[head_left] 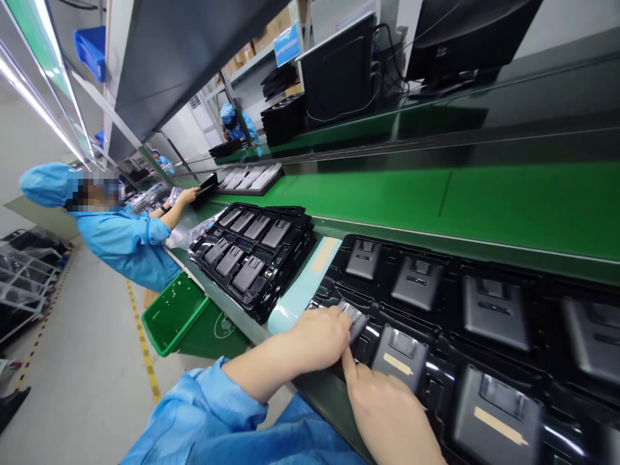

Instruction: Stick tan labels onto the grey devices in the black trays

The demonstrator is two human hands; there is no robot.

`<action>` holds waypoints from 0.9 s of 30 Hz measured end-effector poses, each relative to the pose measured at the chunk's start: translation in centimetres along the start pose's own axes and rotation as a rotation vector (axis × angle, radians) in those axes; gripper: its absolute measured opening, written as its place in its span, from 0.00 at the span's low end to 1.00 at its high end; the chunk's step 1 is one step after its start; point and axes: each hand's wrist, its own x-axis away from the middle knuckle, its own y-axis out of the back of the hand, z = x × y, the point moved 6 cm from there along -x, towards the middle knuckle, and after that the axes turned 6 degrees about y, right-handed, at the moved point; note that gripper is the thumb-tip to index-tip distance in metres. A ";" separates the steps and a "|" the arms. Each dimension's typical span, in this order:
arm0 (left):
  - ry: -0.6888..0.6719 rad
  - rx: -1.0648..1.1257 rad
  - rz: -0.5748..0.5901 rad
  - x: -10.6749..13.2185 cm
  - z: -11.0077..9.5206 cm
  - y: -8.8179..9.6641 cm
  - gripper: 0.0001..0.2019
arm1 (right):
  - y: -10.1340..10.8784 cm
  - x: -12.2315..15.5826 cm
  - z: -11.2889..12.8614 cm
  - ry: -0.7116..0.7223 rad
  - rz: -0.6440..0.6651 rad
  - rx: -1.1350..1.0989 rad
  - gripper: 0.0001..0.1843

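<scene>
A black moulded tray (450,271) lies in front of me, with several grey plastic parts seated in its pockets. My left hand (317,339) has its fingers curled over a small grey part (352,316) at the tray's near left pocket. My right hand (387,413) lies beside it, index finger pointing at the same part and touching the tray there. One neighbouring grey part (400,358) carries a pale strip label. Both sleeves are blue.
A stack of black trays (254,255) with grey parts sits to the left on the bench. A green conveyor belt (436,200) runs behind. A co-worker in blue (126,239) reaches toward another tray (249,179). A green bin (177,313) stands on the floor. Monitors (339,71) stand on the shelf.
</scene>
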 end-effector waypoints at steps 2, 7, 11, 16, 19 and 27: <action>-0.009 -0.049 0.010 -0.2 -0.4 0.1 0.10 | 0.1 -0.1 0.0 -0.005 0.009 0.009 0.22; 0.007 -0.132 0.027 -0.1 -1.3 0.4 0.08 | 0.4 -0.2 -0.1 -0.048 0.075 -0.047 0.18; 0.042 -0.135 0.018 -0.1 -1.6 0.3 0.07 | 0.4 -0.1 -0.2 -0.092 0.078 -0.116 0.14; 0.051 -0.129 -0.014 -0.2 -1.6 0.0 0.06 | 0.0 0.1 0.0 -0.116 0.048 -0.149 0.14; 0.043 -0.138 0.000 -0.3 -1.7 0.2 0.06 | -0.2 0.2 0.1 -0.123 0.043 -0.155 0.14; -0.002 -0.164 0.031 -0.4 -1.7 0.0 0.07 | -0.3 0.3 0.2 -0.131 0.032 -0.137 0.13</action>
